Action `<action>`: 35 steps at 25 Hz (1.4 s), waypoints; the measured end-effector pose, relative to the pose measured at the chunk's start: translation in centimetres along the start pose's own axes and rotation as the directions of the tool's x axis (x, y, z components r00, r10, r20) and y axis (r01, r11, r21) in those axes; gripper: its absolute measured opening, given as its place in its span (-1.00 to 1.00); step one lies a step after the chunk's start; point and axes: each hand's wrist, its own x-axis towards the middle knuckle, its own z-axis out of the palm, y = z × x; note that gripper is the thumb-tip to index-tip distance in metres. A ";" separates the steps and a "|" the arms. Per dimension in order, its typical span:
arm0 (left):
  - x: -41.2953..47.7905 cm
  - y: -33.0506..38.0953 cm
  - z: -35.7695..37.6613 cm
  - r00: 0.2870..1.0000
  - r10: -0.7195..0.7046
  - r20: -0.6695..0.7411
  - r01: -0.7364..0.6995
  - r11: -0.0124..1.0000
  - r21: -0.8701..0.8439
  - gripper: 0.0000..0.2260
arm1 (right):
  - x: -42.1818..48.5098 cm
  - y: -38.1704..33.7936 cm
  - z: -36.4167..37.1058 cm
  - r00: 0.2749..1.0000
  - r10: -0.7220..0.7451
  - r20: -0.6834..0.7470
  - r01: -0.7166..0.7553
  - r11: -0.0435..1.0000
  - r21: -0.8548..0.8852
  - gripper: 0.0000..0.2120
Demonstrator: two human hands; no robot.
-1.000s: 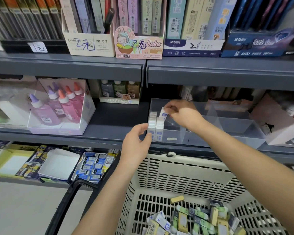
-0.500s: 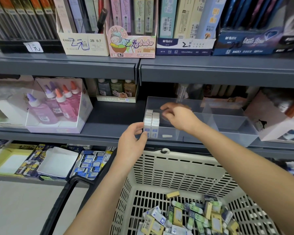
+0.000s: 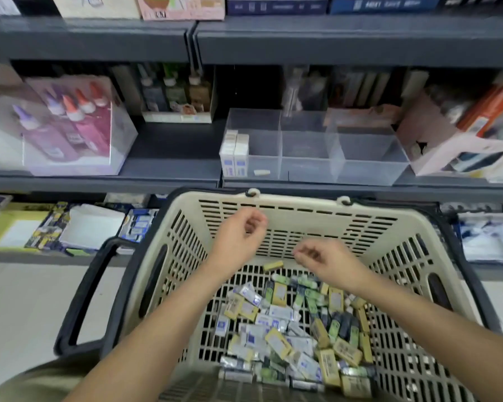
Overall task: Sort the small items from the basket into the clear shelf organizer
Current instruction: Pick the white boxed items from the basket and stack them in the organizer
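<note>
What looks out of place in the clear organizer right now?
One small pale piece lies loose and flat on the floor of the left compartment of the clear organizer, just right of the white boxes standing upright in neat rows. It looks like a stray. The other compartments show nothing odd.

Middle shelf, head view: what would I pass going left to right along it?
Clear box of glue bottles → row of small bottles at the back → clear shelf organizer → pink box.
</note>
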 end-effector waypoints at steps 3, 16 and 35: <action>-1.2 -3.2 1.6 0.935 -0.245 0.257 0.207 0.964 0.168 -0.88 | 0.6 1.5 4.2 0.975 0.045 0.217 -0.001 0.980 -0.200 -0.85; -2.8 -10.2 3.8 0.741 -0.552 0.383 0.259 0.760 0.596 -0.87 | 3.6 0.6 12.3 0.941 0.120 0.317 0.000 0.935 -0.353 -0.82; -2.5 -8.9 3.7 0.765 -0.535 0.359 0.403 0.832 0.380 -0.78 | 2.0 1.1 8.0 0.925 0.311 0.218 -0.371 0.862 0.344 -0.88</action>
